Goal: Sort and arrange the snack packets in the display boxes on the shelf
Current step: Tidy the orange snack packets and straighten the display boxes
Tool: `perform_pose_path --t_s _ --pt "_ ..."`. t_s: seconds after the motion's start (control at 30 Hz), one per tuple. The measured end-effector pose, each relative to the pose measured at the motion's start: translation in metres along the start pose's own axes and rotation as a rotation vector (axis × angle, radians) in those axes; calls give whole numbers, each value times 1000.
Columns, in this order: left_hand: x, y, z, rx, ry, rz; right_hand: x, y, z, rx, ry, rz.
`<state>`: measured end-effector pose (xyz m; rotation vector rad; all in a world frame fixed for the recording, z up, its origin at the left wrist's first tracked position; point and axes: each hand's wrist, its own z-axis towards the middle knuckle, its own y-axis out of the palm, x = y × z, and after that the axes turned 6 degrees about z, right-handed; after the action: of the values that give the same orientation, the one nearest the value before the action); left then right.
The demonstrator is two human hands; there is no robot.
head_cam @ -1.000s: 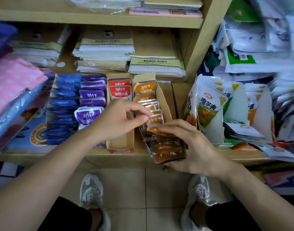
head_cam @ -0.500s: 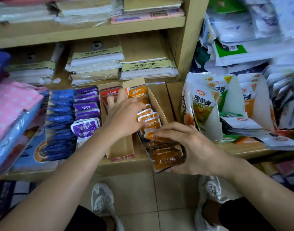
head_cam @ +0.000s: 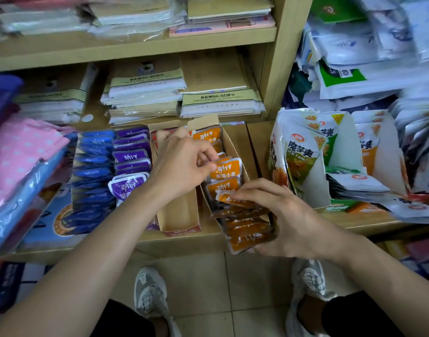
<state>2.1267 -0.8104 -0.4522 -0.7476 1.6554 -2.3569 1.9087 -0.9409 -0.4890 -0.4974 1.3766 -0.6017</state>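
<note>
Standing packets (head_cam: 224,170): a row of orange snack packets on edge in the middle and back of the orange box (head_cam: 234,144), labels facing me.
Slumped packets (head_cam: 247,232): the same orange kind, lying flat and overlapping at the orange box's front end and spilling past its front edge.
Tilted packet (head_cam: 229,198): one orange packet half raised, between the standing row and the slumped heap.
Left grip (head_cam: 181,164): my thumb and curled fingers pinch the top edge of the standing packets near the row's front.
Right grip (head_cam: 288,215): my fingertips pinch the tilted packet from above, and my palm and thumb cup the slumped packets at the box's front.
Step in hand: as I judge it, standing the fallen packets up one at a time against the row.
Doing it well: lean the row backward with the left grip so a gap opens at its front. Seat the tilted packet's bottom edge on the box floor before letting go. Match its label to the rest. Support the heap from below so nothing slides off the shelf (head_cam: 179,244).
Risk: the packets look slick and soft, so a loosened row may fan forward.
Red box (head_cam: 177,215): touching the orange box's left side, mostly bare card.
Purple packets (head_cam: 130,156), blue packets (head_cam: 94,166): rows further left of the orange box.
Konjac bags (head_cam: 301,152): right of the orange box, apart from it.
</note>
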Motion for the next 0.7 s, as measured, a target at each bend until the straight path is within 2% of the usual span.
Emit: perform_pose_path --t_s 0.13,0.3,0.5,0.63,0.7 --pt "-3 -7 2 134 -11 -68 1 0 0 -3 -4 -6" --pt "-3 -7 -8 -123 132 -144 2 2 -1 23 -18 -42" --pt "-6 13 -3 -206 153 95 2 0 -2 8 -29 -39" --pt "-7 10 0 -369 184 121 1 -1 -2 6 -39 -54" --pt "-9 10 0 -372 183 129 3 0 -2 8 -44 -50"
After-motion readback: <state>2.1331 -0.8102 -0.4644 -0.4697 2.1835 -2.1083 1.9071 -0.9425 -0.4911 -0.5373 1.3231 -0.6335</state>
